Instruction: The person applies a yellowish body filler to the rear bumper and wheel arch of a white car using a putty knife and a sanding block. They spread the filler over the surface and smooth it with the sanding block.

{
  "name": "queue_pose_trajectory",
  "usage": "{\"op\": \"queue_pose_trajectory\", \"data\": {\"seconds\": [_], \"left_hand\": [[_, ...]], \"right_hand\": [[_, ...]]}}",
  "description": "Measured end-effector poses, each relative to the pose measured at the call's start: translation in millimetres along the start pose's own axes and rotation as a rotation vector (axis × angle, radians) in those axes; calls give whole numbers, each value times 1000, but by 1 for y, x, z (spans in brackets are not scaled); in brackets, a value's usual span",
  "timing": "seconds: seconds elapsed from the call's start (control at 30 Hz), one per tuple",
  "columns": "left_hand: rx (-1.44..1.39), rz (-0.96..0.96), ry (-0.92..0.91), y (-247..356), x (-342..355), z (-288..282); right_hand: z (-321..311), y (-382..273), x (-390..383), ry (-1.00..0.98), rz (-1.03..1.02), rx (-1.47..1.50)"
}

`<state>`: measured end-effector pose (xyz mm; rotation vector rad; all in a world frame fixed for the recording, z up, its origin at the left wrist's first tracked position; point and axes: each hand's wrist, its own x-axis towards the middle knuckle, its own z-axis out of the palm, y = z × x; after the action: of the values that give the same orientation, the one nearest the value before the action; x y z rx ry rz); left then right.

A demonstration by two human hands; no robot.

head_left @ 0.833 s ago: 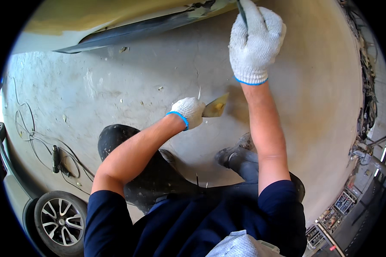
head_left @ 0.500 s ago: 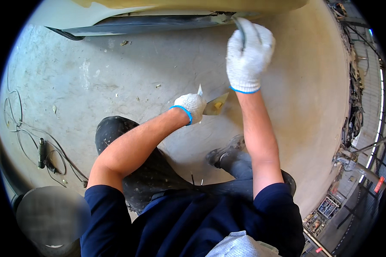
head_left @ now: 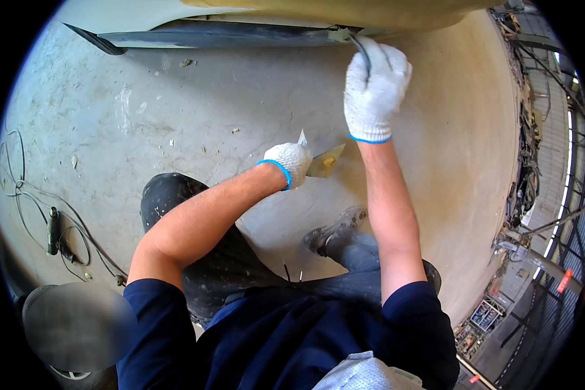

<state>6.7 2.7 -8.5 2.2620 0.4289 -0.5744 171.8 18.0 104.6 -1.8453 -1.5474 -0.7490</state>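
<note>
My left hand (head_left: 289, 164), in a white knit glove with a blue cuff, is closed around a flat putty knife (head_left: 320, 168). A dab of yellow putty (head_left: 329, 162) lies on its blade. A pale pointed tip (head_left: 302, 137) sticks up beyond the same hand; what it belongs to is hidden. Farther off, my gloved right hand (head_left: 376, 88) grips a thin dark spreader (head_left: 363, 54). The spreader's far end meets the dark lower trim (head_left: 240, 38) of a vehicle-like body (head_left: 344, 12), where a rough pale patch (head_left: 339, 35) shows.
On the concrete floor (head_left: 195, 117) lie several small scraps. To the left are a dark hand tool (head_left: 52, 231) and looped cables (head_left: 84, 224). My bent knee (head_left: 172, 195) and shoe (head_left: 335, 229) are below my hands. Metal frames and clutter (head_left: 530, 175) line the right side.
My right hand has shifted slightly toward me and left, with the spreader against the trim. My left hand keeps its hold on the putty knife. The whole view has shifted a little.
</note>
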Motion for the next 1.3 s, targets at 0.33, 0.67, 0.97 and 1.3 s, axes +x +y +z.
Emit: {"op": "queue_pose_trajectory", "data": {"seconds": [0.33, 0.67, 0.97, 1.3], "left_hand": [[25, 3, -3, -3, 6, 5], [40, -6, -37, -3, 4, 2], [30, -20, -47, -3, 8, 11], [4, -19, -15, -3, 5, 9]], "right_hand": [[21, 7, -8, 118, 31, 2], [22, -26, -19, 78, 250, 567], [60, -17, -29, 336, 326, 214], [29, -35, -35, 245, 309, 417]]}}
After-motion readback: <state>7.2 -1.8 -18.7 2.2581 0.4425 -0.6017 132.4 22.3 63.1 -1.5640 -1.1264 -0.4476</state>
